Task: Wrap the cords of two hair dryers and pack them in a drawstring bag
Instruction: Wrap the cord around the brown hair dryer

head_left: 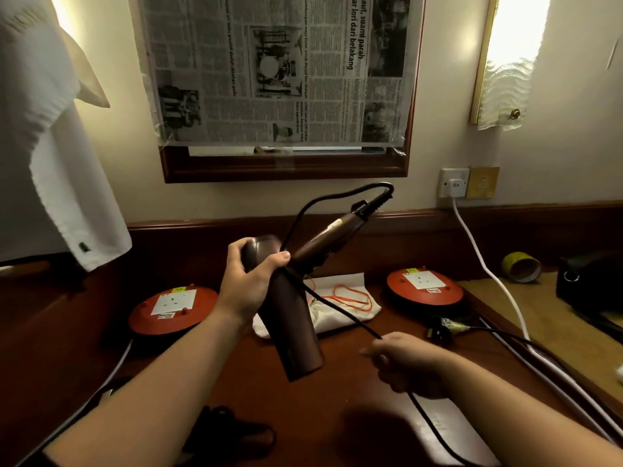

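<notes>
The left hand (251, 281) grips a brown hair dryer (290, 308) by its rear body, held above the desk with its handle pointing up. Behind it the white drawstring bag (340, 298) lies flat. The right hand (409, 364) pinches the black cord (340, 313) pulled taut; cord wrapping appears just begun, so next comes looping it round the handle.

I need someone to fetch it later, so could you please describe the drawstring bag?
Below the newspaper-covered mirror, on the dark wooden desk, two red round socket units sit apart. Between them lies the drawstring bag: flat white cloth with a thin orange cord on top.
</notes>
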{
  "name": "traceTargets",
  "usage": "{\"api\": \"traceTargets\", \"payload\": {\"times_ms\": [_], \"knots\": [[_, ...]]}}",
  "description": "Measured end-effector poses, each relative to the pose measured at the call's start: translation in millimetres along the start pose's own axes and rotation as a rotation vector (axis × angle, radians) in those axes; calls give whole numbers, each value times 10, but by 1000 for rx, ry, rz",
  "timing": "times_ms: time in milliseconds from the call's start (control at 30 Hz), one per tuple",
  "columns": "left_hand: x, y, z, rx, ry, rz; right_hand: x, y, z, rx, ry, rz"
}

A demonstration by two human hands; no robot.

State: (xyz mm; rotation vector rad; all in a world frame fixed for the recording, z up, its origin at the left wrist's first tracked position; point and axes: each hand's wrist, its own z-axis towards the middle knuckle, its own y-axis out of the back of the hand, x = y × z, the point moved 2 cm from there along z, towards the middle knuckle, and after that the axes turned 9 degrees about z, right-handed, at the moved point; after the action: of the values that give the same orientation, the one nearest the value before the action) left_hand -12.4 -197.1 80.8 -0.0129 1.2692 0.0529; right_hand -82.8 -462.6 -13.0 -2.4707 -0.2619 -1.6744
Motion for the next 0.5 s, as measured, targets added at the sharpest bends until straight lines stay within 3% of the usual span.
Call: {"api": "traceTargets", "payload": {"times_ms": [100,200,367,433,500], "knots": [[-54,43,-1,97,50,-24,137,176,-46,169,38,237],[-125,67,-56,181,92,-74,220,296,5,156,55,311],[-176,-6,-213,394,109,32,406,151,109,-96,180,-12],[-161,-64,-276,517,54,239,698,50,62,-292,341,-312],[-141,-115,-324,592,-17,506,1024,-20,-19,-360,434,-516]]}}
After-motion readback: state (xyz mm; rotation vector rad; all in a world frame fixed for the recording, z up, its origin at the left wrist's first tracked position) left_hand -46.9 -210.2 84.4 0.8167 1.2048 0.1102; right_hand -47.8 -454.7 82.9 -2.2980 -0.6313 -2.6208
